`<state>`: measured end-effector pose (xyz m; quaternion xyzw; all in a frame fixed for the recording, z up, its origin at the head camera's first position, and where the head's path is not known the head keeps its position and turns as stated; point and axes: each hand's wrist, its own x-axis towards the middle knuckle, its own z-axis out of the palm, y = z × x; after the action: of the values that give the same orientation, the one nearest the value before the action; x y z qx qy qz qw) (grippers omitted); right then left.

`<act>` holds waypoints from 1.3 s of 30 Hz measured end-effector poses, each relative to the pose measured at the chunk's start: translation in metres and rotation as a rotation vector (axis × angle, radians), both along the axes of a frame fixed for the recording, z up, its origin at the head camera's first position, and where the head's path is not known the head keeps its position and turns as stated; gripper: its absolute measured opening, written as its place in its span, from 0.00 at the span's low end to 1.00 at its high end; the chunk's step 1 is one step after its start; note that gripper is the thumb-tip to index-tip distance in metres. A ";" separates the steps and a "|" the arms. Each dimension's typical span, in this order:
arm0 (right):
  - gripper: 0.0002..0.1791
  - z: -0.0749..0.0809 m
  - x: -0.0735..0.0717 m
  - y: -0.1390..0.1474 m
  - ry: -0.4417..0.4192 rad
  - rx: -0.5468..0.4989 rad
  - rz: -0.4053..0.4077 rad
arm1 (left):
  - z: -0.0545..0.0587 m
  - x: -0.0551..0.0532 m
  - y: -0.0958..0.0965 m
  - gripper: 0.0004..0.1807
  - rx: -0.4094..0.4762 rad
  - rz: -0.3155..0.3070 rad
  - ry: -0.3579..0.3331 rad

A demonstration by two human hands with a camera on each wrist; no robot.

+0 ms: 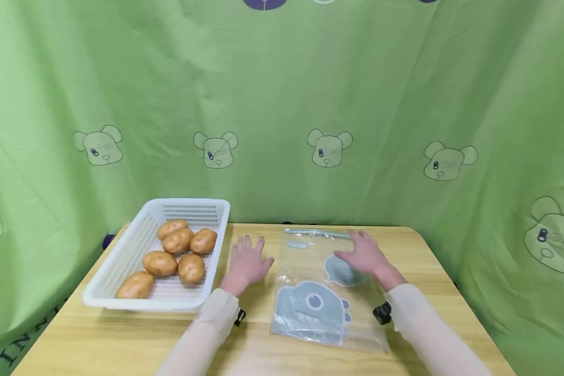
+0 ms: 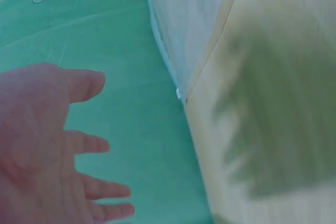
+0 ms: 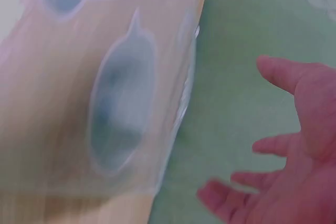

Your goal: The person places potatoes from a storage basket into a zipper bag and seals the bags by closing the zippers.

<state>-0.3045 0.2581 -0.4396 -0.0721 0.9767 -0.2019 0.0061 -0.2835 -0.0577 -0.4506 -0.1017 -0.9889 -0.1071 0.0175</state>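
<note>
A clear zip bag (image 1: 310,266) printed with a blue cartoon figure lies flat on the table, its slider strip along the far edge. Over the bag's upper right part is my right hand (image 1: 364,255), fingers spread and holding nothing. My left hand (image 1: 248,263) is between the bag and a white basket (image 1: 218,250), its fingers also apart and free of any object. Several brown potatoes (image 1: 160,262) sit inside the basket. In the left wrist view the zip bag (image 2: 184,19) hangs near the table's edge; the right wrist view shows its blue speech bubble (image 3: 123,103).
The wooden table (image 1: 432,308) carries the basket at left and the bag at the middle. Behind and around it hangs a green curtain (image 1: 272,183) with bear-head prints. A dark wrist strap piece (image 1: 382,313) shows beneath the right sleeve.
</note>
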 end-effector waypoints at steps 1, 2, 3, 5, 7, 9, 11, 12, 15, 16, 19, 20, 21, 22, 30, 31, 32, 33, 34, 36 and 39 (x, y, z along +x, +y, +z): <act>0.52 -0.001 -0.001 0.006 -0.003 -0.031 0.005 | -0.002 -0.001 0.001 0.37 0.046 -0.026 -0.004; 0.50 -0.003 -0.002 0.012 -0.004 -0.055 0.012 | -0.004 -0.001 0.002 0.37 0.094 -0.050 -0.011; 0.49 -0.005 -0.003 0.018 -0.003 -0.077 0.020 | -0.005 -0.002 0.004 0.36 0.135 -0.068 -0.019; 0.45 -0.008 -0.004 0.028 0.005 -0.122 0.046 | -0.009 -0.003 0.005 0.35 0.187 -0.090 -0.031; 0.42 -0.011 -0.004 0.037 0.016 -0.166 0.076 | -0.011 -0.005 0.007 0.35 0.226 -0.097 -0.047; 0.40 -0.014 -0.004 0.044 0.014 -0.192 0.096 | -0.014 -0.006 0.008 0.34 0.250 -0.100 -0.068; 0.39 -0.017 -0.003 0.052 0.003 -0.208 0.101 | -0.016 -0.008 0.010 0.34 0.278 -0.105 -0.094; 0.38 -0.019 -0.003 0.056 -0.006 -0.209 0.099 | -0.018 -0.009 0.011 0.34 0.291 -0.110 -0.107; 0.38 -0.025 -0.004 0.067 -0.034 -0.221 0.094 | -0.021 -0.013 0.014 0.34 0.348 -0.125 -0.145; 0.38 -0.028 -0.004 0.070 -0.040 -0.227 0.097 | -0.022 -0.014 0.014 0.34 0.366 -0.126 -0.159; 0.38 -0.035 -0.004 0.078 -0.066 -0.250 0.100 | -0.026 -0.016 0.017 0.34 0.434 -0.130 -0.212; 0.39 -0.037 -0.004 0.080 -0.078 -0.254 0.096 | -0.028 -0.016 0.017 0.34 0.460 -0.133 -0.229; 0.39 -0.039 -0.004 0.083 -0.093 -0.253 0.092 | -0.030 -0.017 0.018 0.34 0.484 -0.135 -0.246; 0.39 -0.041 -0.004 0.084 -0.111 -0.258 0.084 | -0.032 -0.017 0.019 0.34 0.507 -0.139 -0.265; 0.41 -0.055 -0.001 0.090 -0.192 -0.336 0.070 | -0.041 -0.019 0.025 0.32 0.638 -0.137 -0.334; 0.40 -0.056 -0.001 0.090 -0.197 -0.346 0.069 | -0.041 -0.019 0.026 0.31 0.652 -0.135 -0.333; 0.40 -0.057 -0.001 0.090 -0.204 -0.362 0.068 | -0.041 -0.020 0.026 0.31 0.669 -0.131 -0.333; 0.40 -0.057 -0.001 0.090 -0.210 -0.376 0.066 | -0.042 -0.020 0.027 0.30 0.685 -0.127 -0.333; 0.40 -0.058 -0.001 0.089 -0.217 -0.397 0.062 | -0.042 -0.021 0.027 0.30 0.704 -0.124 -0.333; 0.39 -0.059 -0.002 0.089 -0.234 -0.427 0.061 | -0.044 -0.023 0.027 0.29 0.734 -0.116 -0.335; 0.38 -0.059 -0.003 0.088 -0.245 -0.462 0.053 | -0.046 -0.025 0.029 0.27 0.772 -0.105 -0.335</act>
<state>-0.3070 0.3457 -0.4983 -0.0723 0.8944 -0.4267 0.1130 -0.3086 -0.0283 -0.4964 -0.1193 -0.8589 -0.4852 -0.1122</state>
